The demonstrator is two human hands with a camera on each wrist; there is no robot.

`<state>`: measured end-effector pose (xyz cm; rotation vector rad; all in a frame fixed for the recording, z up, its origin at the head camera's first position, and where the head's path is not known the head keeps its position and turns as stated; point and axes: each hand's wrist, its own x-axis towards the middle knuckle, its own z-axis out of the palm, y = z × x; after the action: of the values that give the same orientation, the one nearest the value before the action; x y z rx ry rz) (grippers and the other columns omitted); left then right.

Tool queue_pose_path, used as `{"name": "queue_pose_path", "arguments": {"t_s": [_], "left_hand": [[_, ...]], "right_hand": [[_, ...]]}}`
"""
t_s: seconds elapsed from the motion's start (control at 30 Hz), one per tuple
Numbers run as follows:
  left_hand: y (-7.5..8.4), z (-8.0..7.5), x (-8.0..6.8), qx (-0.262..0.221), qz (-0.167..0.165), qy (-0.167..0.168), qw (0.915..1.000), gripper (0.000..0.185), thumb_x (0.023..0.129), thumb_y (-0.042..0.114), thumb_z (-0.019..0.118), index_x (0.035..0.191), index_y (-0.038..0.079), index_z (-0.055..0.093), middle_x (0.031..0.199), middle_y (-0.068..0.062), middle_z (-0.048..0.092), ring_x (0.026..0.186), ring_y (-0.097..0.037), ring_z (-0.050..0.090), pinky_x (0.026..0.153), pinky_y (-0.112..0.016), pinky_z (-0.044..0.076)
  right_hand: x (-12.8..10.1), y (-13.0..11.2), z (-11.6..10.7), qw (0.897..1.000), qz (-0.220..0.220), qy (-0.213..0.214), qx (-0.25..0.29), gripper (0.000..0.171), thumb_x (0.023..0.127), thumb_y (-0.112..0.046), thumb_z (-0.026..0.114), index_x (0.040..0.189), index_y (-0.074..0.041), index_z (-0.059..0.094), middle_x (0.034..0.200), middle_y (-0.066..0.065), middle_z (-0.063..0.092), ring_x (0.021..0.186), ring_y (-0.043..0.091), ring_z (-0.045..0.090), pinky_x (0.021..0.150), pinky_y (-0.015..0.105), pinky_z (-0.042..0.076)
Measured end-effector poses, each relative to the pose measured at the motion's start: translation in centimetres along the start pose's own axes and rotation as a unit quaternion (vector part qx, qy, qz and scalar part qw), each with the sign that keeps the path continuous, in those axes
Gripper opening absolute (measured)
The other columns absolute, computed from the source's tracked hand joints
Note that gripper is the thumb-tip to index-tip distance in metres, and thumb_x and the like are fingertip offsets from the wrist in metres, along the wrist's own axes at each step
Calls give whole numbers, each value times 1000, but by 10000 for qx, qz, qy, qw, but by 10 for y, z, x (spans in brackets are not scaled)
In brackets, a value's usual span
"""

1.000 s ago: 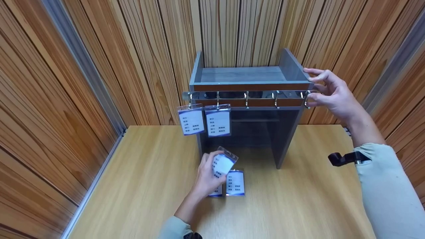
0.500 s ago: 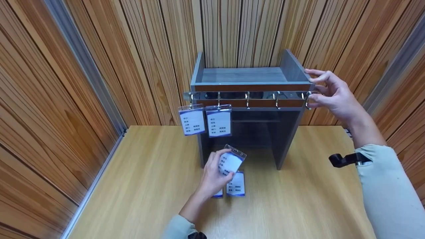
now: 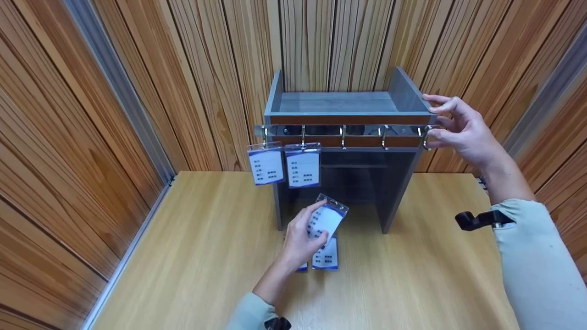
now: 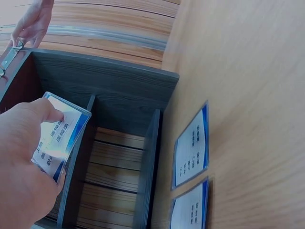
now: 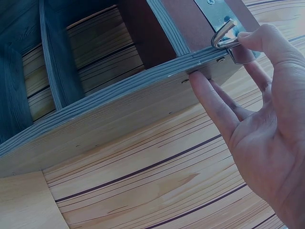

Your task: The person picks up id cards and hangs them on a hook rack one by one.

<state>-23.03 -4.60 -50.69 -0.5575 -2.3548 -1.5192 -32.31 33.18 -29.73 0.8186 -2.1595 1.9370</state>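
My left hand (image 3: 300,240) grips a clear-cased ID badge (image 3: 328,221) with blue trim, tilted, in front of the grey shelf's lower opening; the left wrist view shows my thumb across the badge's face (image 4: 71,125). Below it two more ID badges lie on the table, the right one (image 3: 326,262) partly covered and the left one (image 3: 301,267) mostly hidden by my hand. My right hand (image 3: 465,128) holds the shelf (image 3: 398,188) at its upper right corner. In the right wrist view its thumb is at the end hook (image 5: 223,37) and its fingertips touch the side panel.
A metal hook rail (image 3: 323,131) crosses the shelf's front. Two badges hang on its left hooks, the outer badge (image 3: 267,167) beside the inner badge (image 3: 303,169). Several hooks to the right carry nothing. Wood-panelled walls (image 3: 220,91) enclose the wooden table (image 3: 206,229).
My left hand has moved right and slightly up with the badge, covering more of the right badge on the table. My right hand keeps its place at the shelf's corner.
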Motion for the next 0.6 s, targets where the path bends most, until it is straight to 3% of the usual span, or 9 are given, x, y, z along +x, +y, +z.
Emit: {"name": "queue_pose_path", "arguments": {"t_s": [0.13,0.33,0.53,0.6], "left_hand": [[4,1,2,-125,217,86,9996,67,97,-1,79,158,20,62,146,-12,75,115,-24,73,93,-26,60],[8,4,4,-156,603,311,9976,64,95,-9,75,154,14,65,146,-13,75,111,-23,74,87,-26,62],[12,4,5,-444,513,300,9972,60,99,-9,72,153,13,63,153,-12,73,127,-26,75,99,-31,64],[14,4,6,-551,453,309,9970,59,100,-9,71,154,14,61,155,-11,72,129,-27,75,98,-31,64]], "right_hand": [[1,-1,1,10000,-26,-15,9,32,108,8,62,138,-3,61,171,-1,50,135,13,73,87,27,68],[2,-2,2,9999,-70,-23,124,32,107,12,61,136,-2,63,170,0,51,133,12,75,85,27,69],[1,-2,3,9999,-90,-8,83,32,107,12,61,136,-2,63,170,1,51,133,12,75,86,27,69],[1,-2,3,10000,-76,-7,57,33,107,11,61,137,-2,63,170,1,51,133,12,75,86,26,68]]}}
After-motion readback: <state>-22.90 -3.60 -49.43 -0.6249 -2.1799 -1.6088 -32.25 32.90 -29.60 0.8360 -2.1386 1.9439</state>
